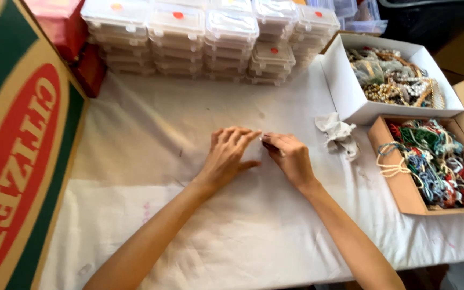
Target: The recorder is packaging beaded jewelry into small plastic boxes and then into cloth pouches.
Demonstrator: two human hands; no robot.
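My left hand [227,154] and my right hand [290,156] rest close together on the white cloth of the table [200,225], fingertips almost meeting at the middle. Between the fingertips there is something very small and pale, too small to tell what it is. My left hand's fingers are spread flat on the cloth. My right hand's fingers are curled and pinched at the tip.
Stacked clear plastic boxes [210,40] line the far edge. A white box of beaded jewellery [350,96] and a brown box of coloured cords [404,188] stand at right. A crumpled white cloth [338,131] lies beside them. A large cardboard box [17,161] fills the left.
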